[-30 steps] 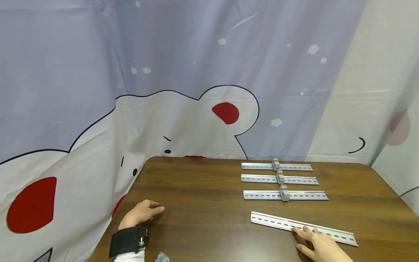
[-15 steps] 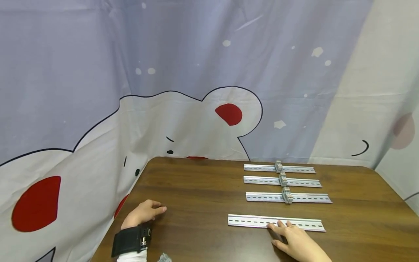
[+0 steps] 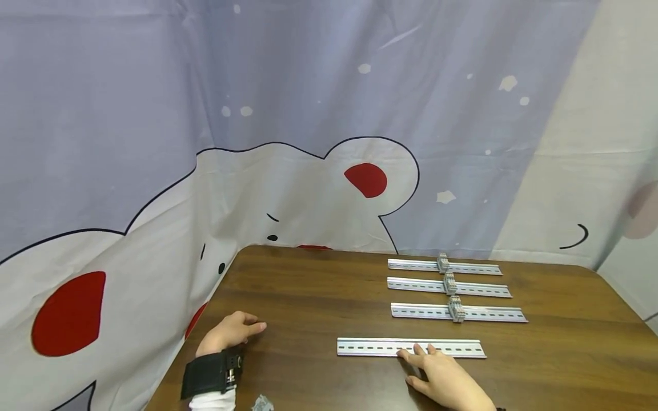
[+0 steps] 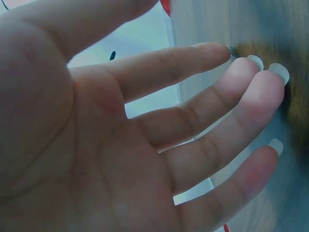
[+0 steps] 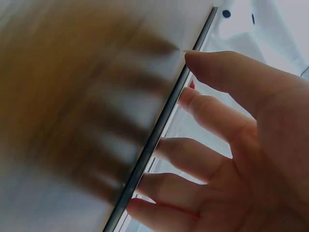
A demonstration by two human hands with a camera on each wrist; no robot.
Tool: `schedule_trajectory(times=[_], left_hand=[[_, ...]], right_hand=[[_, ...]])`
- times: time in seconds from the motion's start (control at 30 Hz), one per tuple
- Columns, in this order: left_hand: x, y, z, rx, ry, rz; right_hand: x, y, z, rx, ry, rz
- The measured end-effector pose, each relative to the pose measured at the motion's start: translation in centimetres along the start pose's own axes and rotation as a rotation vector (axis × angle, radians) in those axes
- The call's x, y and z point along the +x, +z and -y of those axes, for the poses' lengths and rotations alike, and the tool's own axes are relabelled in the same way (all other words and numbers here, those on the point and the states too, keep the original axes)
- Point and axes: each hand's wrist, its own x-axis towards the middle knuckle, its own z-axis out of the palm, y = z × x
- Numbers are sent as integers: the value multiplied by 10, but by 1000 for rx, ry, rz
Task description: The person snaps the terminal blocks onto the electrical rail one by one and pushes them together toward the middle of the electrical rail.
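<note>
A bare slotted metal rail [image 3: 380,347] lies on the brown table [image 3: 319,297], nearest to me. My right hand [image 3: 437,374] rests flat on the table, its straight fingertips [image 3: 417,353] touching the rail's near edge. The right wrist view shows those fingers [image 5: 217,121] spread along the rail's edge [image 5: 159,135], blurred. My left hand [image 3: 231,331] lies on the table near its left edge, fingers relaxed and holding nothing; the left wrist view shows its open palm [image 4: 96,145].
Three more rails lie parallel behind the bare one, each carrying a small grey terminal block [image 3: 456,309]. A small grey part [image 3: 262,404] sits at the table's near edge by my left wrist. A cartoon-print curtain [image 3: 308,142] hangs behind and left of the table.
My right hand has slid the bare rail leftward and turned it parallel to the other rails. My left hand has stayed put.
</note>
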Motion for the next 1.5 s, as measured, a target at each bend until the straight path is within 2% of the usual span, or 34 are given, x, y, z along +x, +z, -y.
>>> schedule_trajectory(times=[0.2, 0.37, 0.57, 0.67, 0.8, 0.9, 0.97, 1.13, 1.3, 1.4, 1.5], left_hand=[[-4, -1, -9, 5, 8, -11], [-11, -4, -22, 10, 19, -3], [-29, 0, -42, 31, 62, 76], [-47, 8, -49, 92, 22, 102], [-73, 25, -52, 271, -77, 116], [-84, 39, -52, 383, -124, 103], [-89, 49, -50, 412, -110, 61], [-97, 61, -39, 406, 14, -13], [-101, 61, -37, 339, 193, -9], [-97, 59, -50, 284, 342, -12], [-88, 56, -74, 296, 509, -17]], right_hand=[[4, 1, 14, 10, 40, 68], [4, 5, 20, -13, 33, 45], [1, 6, 23, 0, 20, 34], [0, 1, 21, 30, 13, 62], [-2, -8, 16, 38, -36, 84], [-3, -14, 16, 5, -81, 46], [-2, -18, 18, -8, -102, 16], [1, -24, 31, 29, -162, -5], [7, -29, 51, 50, -221, -54], [17, -33, 66, 101, -248, -95], [32, -36, 84, 256, -236, -86]])
